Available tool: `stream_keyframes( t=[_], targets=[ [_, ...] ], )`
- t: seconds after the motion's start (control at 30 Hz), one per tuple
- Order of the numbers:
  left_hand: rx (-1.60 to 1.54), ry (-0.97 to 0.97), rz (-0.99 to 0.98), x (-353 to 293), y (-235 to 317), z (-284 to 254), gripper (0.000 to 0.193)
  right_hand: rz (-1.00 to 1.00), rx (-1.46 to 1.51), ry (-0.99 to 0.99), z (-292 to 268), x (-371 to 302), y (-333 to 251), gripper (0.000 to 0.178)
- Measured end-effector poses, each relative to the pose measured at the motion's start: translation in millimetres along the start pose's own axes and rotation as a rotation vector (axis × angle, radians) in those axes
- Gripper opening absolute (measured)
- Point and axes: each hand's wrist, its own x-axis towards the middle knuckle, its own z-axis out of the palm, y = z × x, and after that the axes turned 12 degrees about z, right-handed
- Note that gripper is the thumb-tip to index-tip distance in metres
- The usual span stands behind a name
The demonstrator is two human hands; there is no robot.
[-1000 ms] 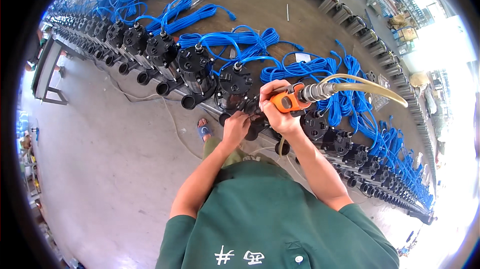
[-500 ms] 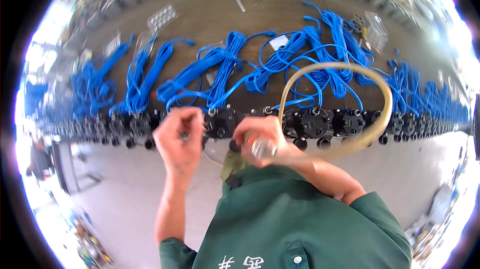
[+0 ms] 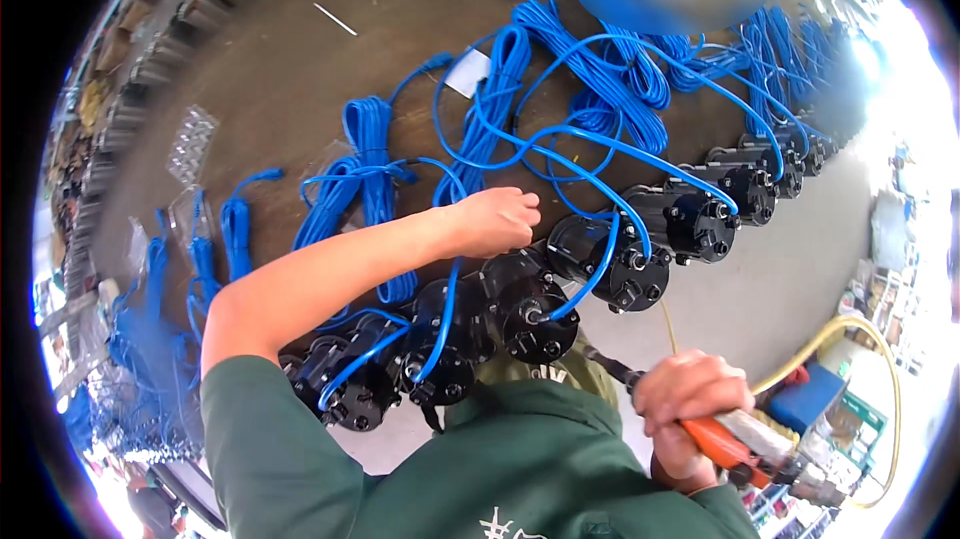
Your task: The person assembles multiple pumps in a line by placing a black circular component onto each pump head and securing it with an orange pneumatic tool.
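Note:
My right hand is wrapped round an orange and grey air screwdriver at the lower right. The tool's dark shaft points left towards the row of black cylindrical units, and a yellowish hose loops from its back end. My left arm reaches across to the middle, where my left hand is closed just above or against the black units. Whatever its fingers hold is hidden. Below that hand lies a black cylinder with a blue cable leaving its end cap. Another black cylinder lies to its right.
Bundled blue cables lie on the brown table behind the row. A clear plastic tray and a thin white strip rest farther back. A blue bin stands at the right beyond the tool.
The view has turned and shifted right along the row. My right hand, with the tool, has moved out to the lower right. My left hand now reaches across the cylinders.

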Motion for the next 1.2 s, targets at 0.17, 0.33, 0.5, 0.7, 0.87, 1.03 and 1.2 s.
stream_keyframes(
  t=[0.17, 0.33, 0.5, 0.7, 0.87, 1.03, 1.2],
  targets=[
    [-0.395, 0.062, -0.006, 9.7, -7.6, 29.4, 0.007, 0.105, -0.084, 0.189, 12.7, 12.3, 7.8, 0.023],
    [-0.440, 0.066, 0.022, 7.1, -7.7, 26.0, 0.009, 0.112, -0.081, 0.187, 21.4, 37.9, 34.0, 0.024],
    [-0.455, 0.060, -0.052, 5.8, 0.4, 24.6, 0.009, 0.103, -0.207, 0.161, 30.4, 43.4, 73.7, 0.025],
    [-0.425, 0.086, -0.042, 2.2, 0.8, 39.0, 0.009, 0.109, -0.240, 0.097, 28.9, 49.1, 85.3, 0.018],
    [-0.428, 0.071, -0.119, -7.1, 1.1, 49.1, 0.016, 0.140, -0.326, 0.088, 29.6, 51.3, 82.6, 0.025],
    [-0.510, 0.079, -0.245, -52.5, 27.6, 61.2, 0.018, 0.086, -0.352, 0.069, 28.1, 48.7, 74.9, 0.029],
    [-0.443, 0.202, -0.251, -61.5, 52.3, 75.1, 0.014, 0.128, -0.091, 0.093, 67.9, 43.2, 7.1, 0.022]
  ],
)
